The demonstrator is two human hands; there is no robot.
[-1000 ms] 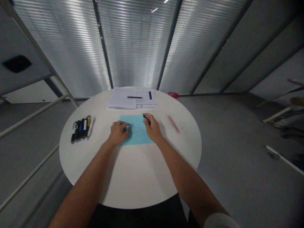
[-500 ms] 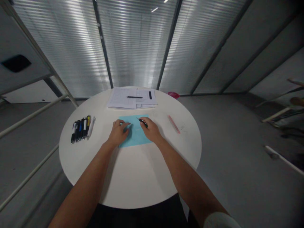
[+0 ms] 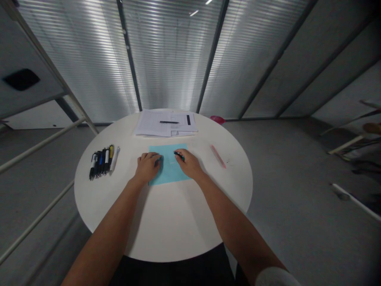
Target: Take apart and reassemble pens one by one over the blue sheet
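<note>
A light blue sheet of paper (image 3: 170, 176) lies flat on the white round table. My left hand (image 3: 147, 167) rests over its left edge, fingers bent and thumb slightly apart. The gap under those fingers is dark, and nothing held shows there. On the sheet's right side, my right hand (image 3: 189, 163) is closed around a black pen (image 3: 179, 155), its front end pointing up and left. Faint pale marks are visible near the middle of the paper.
Several pens and markers (image 3: 101, 162) lie in a row at the table's left. A pink pen (image 3: 218, 156) is at right. Toward the back, a black pen (image 3: 169, 122) rests on stacked printed papers (image 3: 151, 125). White rails (image 3: 41, 147) stand beyond the left edge.
My left fingers have drawn in and bent more. The pen in my right hand has tilted slightly, and its front end has shifted a little right and down.
</note>
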